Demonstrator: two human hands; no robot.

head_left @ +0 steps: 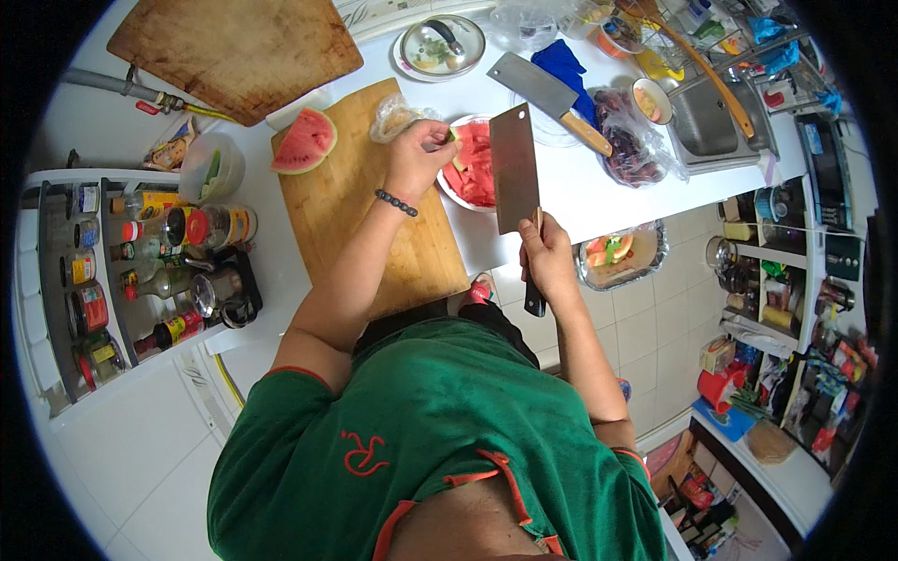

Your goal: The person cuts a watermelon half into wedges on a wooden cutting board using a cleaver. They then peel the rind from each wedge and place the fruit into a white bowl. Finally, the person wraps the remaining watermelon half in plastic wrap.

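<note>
My right hand (547,252) is wrapped round the handle of a cleaver (514,173), its broad blade upright beside a white bowl (456,194). Red watermelon chunks (479,166) fill that bowl. At the bowl's left rim, my left hand (419,154) has its fingers closed on a small watermelon piece with a green edge, mostly hidden by the fingers. Beneath my left forearm lies a wooden cutting board (398,252). A watermelon wedge (307,140) rests at the board's far left corner, and a clear plastic bag (397,119) sits near my left wrist.
A second cleaver (538,89) lies by a blue cloth (563,70). Bagged dark fruit (629,140) is near the sink (706,136). A lined bin (645,266) with rinds stands below the counter's edge. Another board (234,56) leans at the back; bottles (229,224) stand left.
</note>
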